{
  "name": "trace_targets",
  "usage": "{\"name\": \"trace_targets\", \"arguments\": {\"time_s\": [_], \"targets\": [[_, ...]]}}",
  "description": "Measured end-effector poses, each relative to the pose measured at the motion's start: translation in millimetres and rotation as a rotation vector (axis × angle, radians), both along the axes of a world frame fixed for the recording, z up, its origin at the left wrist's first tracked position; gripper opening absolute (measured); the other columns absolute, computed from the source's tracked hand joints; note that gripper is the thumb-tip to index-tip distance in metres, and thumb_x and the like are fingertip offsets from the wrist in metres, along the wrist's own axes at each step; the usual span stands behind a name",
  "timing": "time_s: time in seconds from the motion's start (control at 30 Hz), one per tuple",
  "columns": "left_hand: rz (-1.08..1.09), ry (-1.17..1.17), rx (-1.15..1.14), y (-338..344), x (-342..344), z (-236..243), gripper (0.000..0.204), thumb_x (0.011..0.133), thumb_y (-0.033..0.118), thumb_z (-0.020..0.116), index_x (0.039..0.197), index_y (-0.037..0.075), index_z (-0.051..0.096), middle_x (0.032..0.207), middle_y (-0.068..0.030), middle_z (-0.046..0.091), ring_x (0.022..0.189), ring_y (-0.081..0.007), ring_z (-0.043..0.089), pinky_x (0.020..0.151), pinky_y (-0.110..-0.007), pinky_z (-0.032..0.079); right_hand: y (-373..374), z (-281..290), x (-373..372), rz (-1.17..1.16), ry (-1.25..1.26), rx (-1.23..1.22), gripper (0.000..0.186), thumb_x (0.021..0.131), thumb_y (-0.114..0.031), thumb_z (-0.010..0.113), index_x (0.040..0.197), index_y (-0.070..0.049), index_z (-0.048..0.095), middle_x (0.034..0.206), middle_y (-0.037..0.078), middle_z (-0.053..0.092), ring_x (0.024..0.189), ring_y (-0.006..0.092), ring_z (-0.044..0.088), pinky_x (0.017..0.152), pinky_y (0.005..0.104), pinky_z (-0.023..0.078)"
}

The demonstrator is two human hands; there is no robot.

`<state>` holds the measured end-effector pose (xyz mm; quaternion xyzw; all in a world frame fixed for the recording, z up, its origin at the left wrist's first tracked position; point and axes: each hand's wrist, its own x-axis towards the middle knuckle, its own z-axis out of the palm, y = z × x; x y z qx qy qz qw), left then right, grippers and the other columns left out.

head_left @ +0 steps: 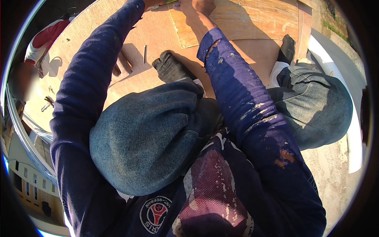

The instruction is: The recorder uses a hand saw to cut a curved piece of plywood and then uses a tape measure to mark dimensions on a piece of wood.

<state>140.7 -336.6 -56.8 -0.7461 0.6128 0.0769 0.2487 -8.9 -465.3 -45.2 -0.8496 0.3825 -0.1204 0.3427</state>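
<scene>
Both my arms reach forward to the top edge of the view, over a large pale plywood sheet [85,29]. My left hand [152,3] is mostly cut off by that edge, and its fingers do not show. My right hand [198,10] bends at the wrist beside the left edge of a smaller, more orange plywood piece [252,19]. Its fingers are largely out of view. Between the two hands a thin yellow-green strip [169,1] shows, too little of it to name. What either hand holds cannot be made out.
On the sheet by my left sleeve lie a brown stick-like piece [125,63] and a thin short rod [145,54]. Small metal bits [47,104] lie farther left. Another person's red-and-white sleeve [44,37] is at the left edge. A curved white strip [352,134] stands right of my knee.
</scene>
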Motion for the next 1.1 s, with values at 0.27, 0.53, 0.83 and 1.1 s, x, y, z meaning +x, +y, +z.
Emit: {"name": "trace_targets", "arguments": {"time_s": [0.27,0.53,0.83,1.1], "targets": [[-0.023,-0.044,-0.073,10.5,-0.5,-5.2,0.022,0.086,0.031,0.066,0.086,0.011,0.075,0.065,-0.0022,0.069,0.052,-0.0196,0.064,0.042,-0.041,0.043,8.7,-4.4,-3.7,0.062,-0.045,-0.049,0.036,0.085,-0.039,0.069,0.083,-0.003,0.07,0.089,0.02,0.071,0.086,0.0391,0.068,0.079,0.0488,0.053],[0.018,-0.034,-0.017,10.9,-4.9,2.8,0.023,0.08,0.032,0.071,0.086,0.01,0.074,0.065,-0.0015,0.067,0.054,-0.0195,0.065,0.044,-0.041,0.045,9.3,5.7,-9.8,0.039,-0.059,0.012,0.038,0.087,-0.04,0.067,0.08,-0.002,0.07,0.088,0.02,0.07,0.087,0.0399,0.067,0.08,0.0488,0.053],[-0.068,-0.088,-0.073,20.0,-12.2,-5.2,0.021,0.078,0.028,0.071,0.083,0.008,0.075,0.068,-0.0048,0.068,0.06,-0.0227,0.066,0.044,-0.041,0.045,17.3,17.4,-14.8,0.0,-0.089,-0.017,0.03,0.085,-0.034,0.072,0.081,-0.005,0.065,0.085,0.018,0.07,0.08,0.0372,0.068,0.075,0.047,0.054],[-0.117,-0.155,-0.164,24.7,-26.2,-8.8,0.016,0.078,0.023,0.069,0.074,0.008,0.074,0.062,-0.0063,0.066,0.056,-0.0238,0.063,0.042,-0.042,0.041,16.5,12.2,-27.2,0.013,-0.204,0.065,0.029,0.086,-0.034,0.074,0.081,-0.007,0.066,0.081,0.016,0.069,0.076,0.0315,0.068,0.072,0.0452,0.053]]}}
